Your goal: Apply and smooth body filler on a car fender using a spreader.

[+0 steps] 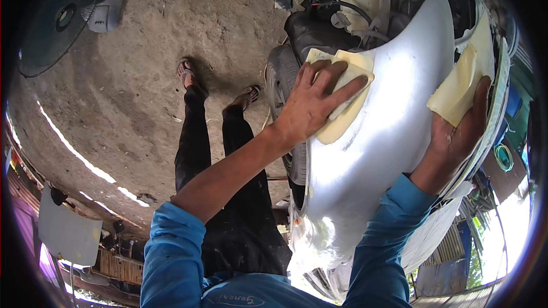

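Note:
My left hand (317, 97) grips a small pale yellow pad (354, 100), which looks like layered sheets or a block, pressed on the near edge of a silver-grey curved car panel (382, 148), beside a black tire (279, 80). At the right my right hand (456, 137) has its fingers closed around a folded pale yellow sheet (454, 85), along the far side of the panel. Its fingertips are partly hidden by the sheet.
Dark engine parts and a whitish plastic tank (354, 5) sit above the panel. A round fan (57, 11) stands at the upper left. My sandalled feet are on the dirt floor (131, 108). A grey sheet (68, 228) lies lower left, and assorted clutter lines the right edge.

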`<state>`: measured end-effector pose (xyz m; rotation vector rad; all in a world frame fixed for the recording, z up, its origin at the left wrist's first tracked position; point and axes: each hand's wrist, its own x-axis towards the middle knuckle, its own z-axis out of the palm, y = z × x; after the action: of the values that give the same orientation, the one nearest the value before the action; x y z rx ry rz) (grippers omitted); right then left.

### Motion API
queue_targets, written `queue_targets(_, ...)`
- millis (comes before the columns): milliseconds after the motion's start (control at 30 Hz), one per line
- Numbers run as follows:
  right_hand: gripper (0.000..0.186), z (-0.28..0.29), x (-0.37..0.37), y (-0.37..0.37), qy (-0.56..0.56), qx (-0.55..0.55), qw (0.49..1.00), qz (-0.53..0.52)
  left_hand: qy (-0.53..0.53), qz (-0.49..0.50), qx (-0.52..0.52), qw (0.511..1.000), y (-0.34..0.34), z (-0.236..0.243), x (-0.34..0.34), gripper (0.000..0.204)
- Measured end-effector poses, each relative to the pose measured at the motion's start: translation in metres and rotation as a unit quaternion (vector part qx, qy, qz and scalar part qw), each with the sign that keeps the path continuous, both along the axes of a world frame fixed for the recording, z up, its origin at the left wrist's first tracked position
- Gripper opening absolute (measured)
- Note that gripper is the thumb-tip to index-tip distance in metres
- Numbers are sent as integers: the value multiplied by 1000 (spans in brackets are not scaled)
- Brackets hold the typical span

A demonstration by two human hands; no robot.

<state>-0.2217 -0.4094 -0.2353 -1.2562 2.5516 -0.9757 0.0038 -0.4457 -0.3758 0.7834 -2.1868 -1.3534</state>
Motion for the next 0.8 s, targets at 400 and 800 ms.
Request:
queue_targets(400,86,2,-26,5,-58,-28,996,56,-22,-96,-70,993,42,-1,56,63)
queue_targets(800,85,-9,-28,14,102,13,984,144,-78,-256,-111,957,42,5,130,56)
